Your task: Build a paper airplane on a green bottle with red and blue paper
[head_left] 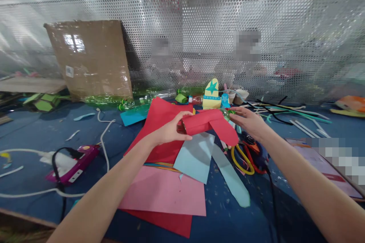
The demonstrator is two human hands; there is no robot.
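Note:
A plastic bottle wrapped in red paper (201, 122) lies sideways above the paper sheets, with a loose rounded red flap hanging from its right part. My left hand (172, 127) is closed around its left end, thumb below and fingers above. Clear plastic and a green cap (232, 112) show at its right end. There the fingertips of my right hand (249, 121) close on the neck, partly hidden. Below lie a red sheet (162, 136), a light blue sheet (195, 155), a pink sheet (165, 191) and a light blue rounded strip (232, 178).
At left, a purple power strip (75, 165) trails white and black cables. A cardboard panel (88, 60) leans on the perforated metal screen (211, 19). A yellow paper piece with a star (211, 95) stands behind the bottle. A yellow-handled tool (242, 163) and a tablet (327, 167) lie right.

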